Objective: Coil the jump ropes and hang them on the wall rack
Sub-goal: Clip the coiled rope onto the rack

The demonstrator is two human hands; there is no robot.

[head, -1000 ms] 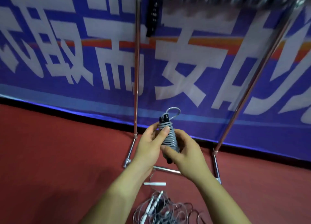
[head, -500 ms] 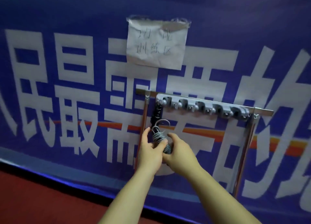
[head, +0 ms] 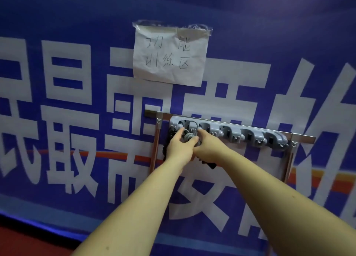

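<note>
two grips, left hand (head: 178, 149) and right hand (head: 208, 150), clasp one grey rope (head: 188, 137); perhaps one black rope (head: 167, 140) beside.

Light is dim and cool, tinting the banner (head: 77, 159) violet-blue. The middle is brightest; the corners at 11 and 1 o'clock sink darker. Tape on the paper notice (head: 169, 59) glints faintly. Shadows are soft. The wall rack (head: 240, 133) tilts and bows toward 3 o'clock. The grey jump rope (head: 188, 137) is smeared, its coils indistinct.
</note>
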